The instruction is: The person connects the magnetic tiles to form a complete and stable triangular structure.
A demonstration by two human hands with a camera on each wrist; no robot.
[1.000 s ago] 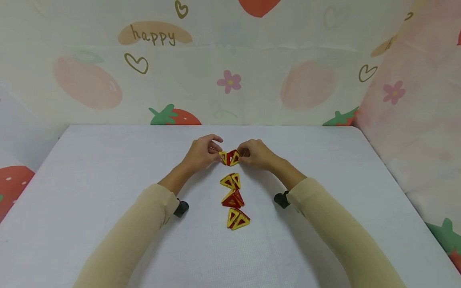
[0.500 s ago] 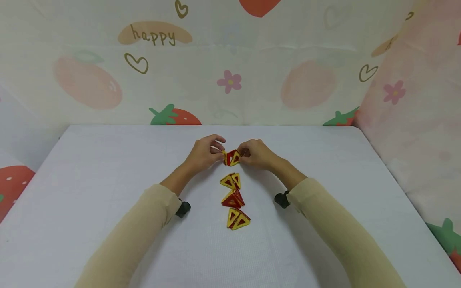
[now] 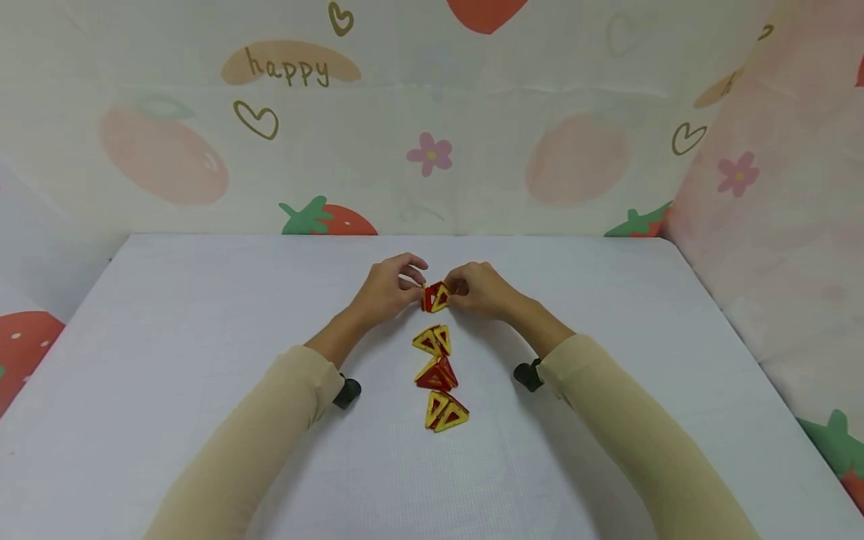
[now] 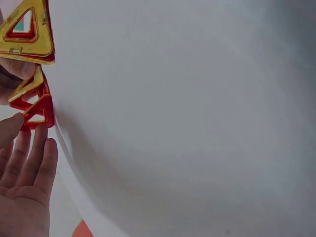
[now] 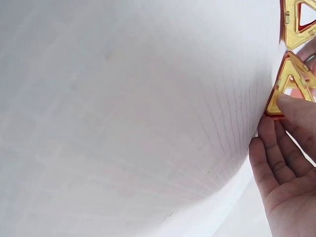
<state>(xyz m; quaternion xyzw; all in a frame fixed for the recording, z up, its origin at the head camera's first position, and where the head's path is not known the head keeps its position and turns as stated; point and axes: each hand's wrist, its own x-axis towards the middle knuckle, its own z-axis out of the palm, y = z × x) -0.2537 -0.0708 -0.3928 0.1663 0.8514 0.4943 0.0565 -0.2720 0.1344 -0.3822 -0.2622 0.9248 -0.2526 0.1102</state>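
Note:
At the far middle of the table both hands work on a small cluster of red and yellow triangular magnetic tiles. My left hand pinches its left side between thumb and fingers; in the left wrist view a red tile sits at those fingertips. From the right, my right hand pinches a yellow tile, thumb on its face and fingers behind. The tiles lean together in a pointed shape, its far side hidden. Nearer me stands a group of yellow tiles, close in front of the cluster.
Behind that group, towards me, come a mostly red tile pyramid and a yellow and red one, in a rough column. The white table ends at a patterned backdrop. Each wrist wears a black camera.
My left hand has shifted slightly right, and the cluster's left yellow tile has swung inward, narrowing the cluster. The right hand and the nearer tile groups stay put.

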